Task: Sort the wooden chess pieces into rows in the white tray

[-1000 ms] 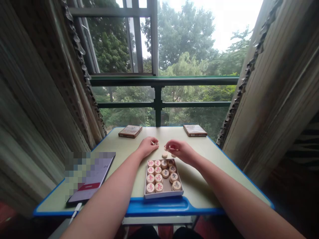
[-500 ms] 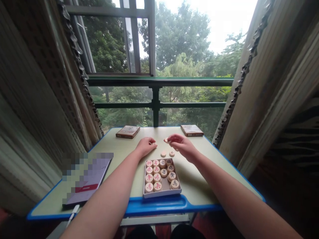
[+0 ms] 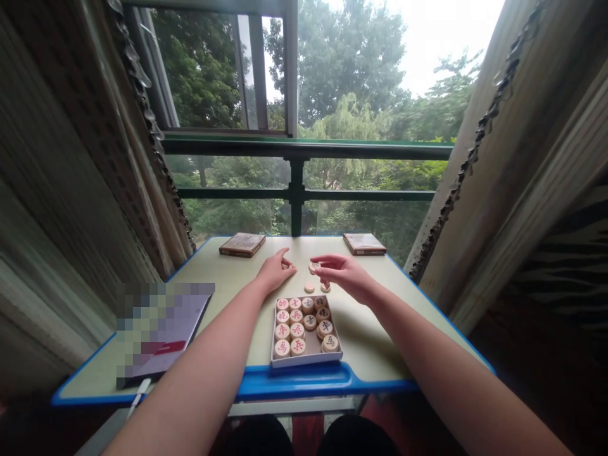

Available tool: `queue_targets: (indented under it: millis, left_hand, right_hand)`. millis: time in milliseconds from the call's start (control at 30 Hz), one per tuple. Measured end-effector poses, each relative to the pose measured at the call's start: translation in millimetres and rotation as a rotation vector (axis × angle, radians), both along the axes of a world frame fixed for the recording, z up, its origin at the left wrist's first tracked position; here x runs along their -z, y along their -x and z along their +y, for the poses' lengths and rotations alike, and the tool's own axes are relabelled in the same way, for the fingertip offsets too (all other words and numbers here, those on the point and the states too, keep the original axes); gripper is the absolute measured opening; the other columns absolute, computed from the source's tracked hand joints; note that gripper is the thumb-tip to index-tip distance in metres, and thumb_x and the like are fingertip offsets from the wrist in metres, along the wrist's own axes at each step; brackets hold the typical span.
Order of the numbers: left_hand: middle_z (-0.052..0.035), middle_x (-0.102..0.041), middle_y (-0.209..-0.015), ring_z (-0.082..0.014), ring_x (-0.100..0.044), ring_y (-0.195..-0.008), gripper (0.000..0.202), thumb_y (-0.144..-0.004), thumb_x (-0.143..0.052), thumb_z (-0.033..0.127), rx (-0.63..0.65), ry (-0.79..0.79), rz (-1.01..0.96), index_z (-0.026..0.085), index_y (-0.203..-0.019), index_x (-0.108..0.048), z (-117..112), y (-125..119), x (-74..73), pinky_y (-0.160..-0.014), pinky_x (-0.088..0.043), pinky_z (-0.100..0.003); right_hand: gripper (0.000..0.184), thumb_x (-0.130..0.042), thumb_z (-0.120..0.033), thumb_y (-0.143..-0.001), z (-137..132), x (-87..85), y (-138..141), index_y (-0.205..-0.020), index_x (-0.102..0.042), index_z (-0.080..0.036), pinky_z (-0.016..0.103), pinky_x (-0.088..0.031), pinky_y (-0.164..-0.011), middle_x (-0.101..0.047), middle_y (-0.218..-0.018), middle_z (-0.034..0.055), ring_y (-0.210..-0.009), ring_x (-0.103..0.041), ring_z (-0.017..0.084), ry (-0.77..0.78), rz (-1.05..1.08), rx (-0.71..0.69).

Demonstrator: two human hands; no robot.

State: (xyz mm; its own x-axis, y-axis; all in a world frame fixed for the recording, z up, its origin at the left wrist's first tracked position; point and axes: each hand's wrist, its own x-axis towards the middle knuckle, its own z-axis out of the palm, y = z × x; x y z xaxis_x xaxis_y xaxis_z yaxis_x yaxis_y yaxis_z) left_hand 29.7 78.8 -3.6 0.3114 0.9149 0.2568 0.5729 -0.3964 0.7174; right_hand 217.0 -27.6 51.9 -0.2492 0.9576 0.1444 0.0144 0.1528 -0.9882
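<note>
My right hand pinches a round wooden xiangqi piece between thumb and fingertips, above the table. Across from it, my left hand rests low over the table, its fingers curled around what looks like another xiangqi piece, mostly hidden. Below the right hand, a blank-faced piece lies on the table beside a second piece, which the fingers partly cover. Nearer to me is an open shallow box of stacked pieces, red characters on the left and dark ones on the right, with a gap at its front middle.
The blue-edged table carries two flat brown boxes at its far corners, one left and one right. A purple, partly pixelated flat object lies on the left, near a white cable. A green railing and curtains stand beyond.
My right hand has shifted slightly left and turned the piece so its face shows. The left index finger has lifted a little. The camera view has tilted slightly.
</note>
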Motion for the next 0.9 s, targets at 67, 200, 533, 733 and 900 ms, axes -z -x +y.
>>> queue_targets:
  millis: [67,200,533,733,900]
  left_hand:
    - [-0.0050,-0.068,-0.091,-0.0135,-0.060,-0.069,0.070,-0.068,-0.065,0.028,0.012,0.013,-0.006,0.014,-0.132,-0.039,-0.1,0.3,-0.5,-0.070,-0.046,-0.024]
    - [-0.0057,-0.068,-0.092,-0.0145,-0.060,-0.072,0.061,-0.068,-0.065,0.029,0.010,0.020,-0.010,0.016,-0.125,-0.047,-0.5,1.1,-1.3,-0.072,-0.047,-0.025]
    - [-0.0043,-0.068,-0.090,-0.0133,-0.058,-0.068,0.076,-0.067,-0.066,0.030,0.001,-0.001,-0.005,0.016,-0.135,-0.035,1.4,1.9,-0.3,-0.070,-0.046,-0.026]
    - [-0.0063,-0.069,-0.096,-0.0160,-0.061,-0.077,0.046,-0.069,-0.063,0.028,-0.010,0.002,0.031,0.015,-0.113,-0.060,-4.7,-0.6,-4.3,-0.076,-0.047,-0.026]
    - [-0.0068,-0.069,-0.100,-0.0181,-0.062,-0.083,0.039,-0.070,-0.063,0.027,0.008,0.014,0.037,0.015,-0.107,-0.065,-5.8,-0.8,-4.7,-0.079,-0.047,-0.026]
  right_hand:
    - [0.041,-0.073,-0.028,-0.064,-2.3,-1.7,0.4,-0.102,-0.065,-0.015,0.026,-0.042,-0.056,-0.061,-0.072,0.0008,-0.059,-0.052,0.009,0.028,0.000,-0.051]
    - [0.039,-0.068,-0.024,-0.066,-4.3,-4.8,1.7,-0.104,-0.066,-0.019,0.026,-0.044,-0.061,-0.060,-0.079,0.0009,-0.066,-0.057,0.010,0.057,0.064,-0.058]
    - [0.034,-0.062,-0.016,-0.063,12.5,-3.0,-7.6,-0.097,-0.063,-0.016,0.024,-0.045,-0.060,-0.058,-0.071,0.0004,-0.062,-0.053,0.010,0.024,0.311,0.354]
    - [0.029,-0.068,-0.018,-0.062,-0.1,-12.9,-1.3,-0.090,-0.061,-0.019,0.025,-0.047,-0.064,-0.061,-0.076,0.0000,-0.065,-0.057,0.010,0.064,0.332,0.151]
    - [0.033,-0.073,-0.021,-0.060,-5.6,-16.5,1.0,-0.091,-0.061,-0.018,0.024,-0.045,-0.060,-0.060,-0.077,0.0004,-0.063,-0.054,0.009,0.022,0.256,0.089]
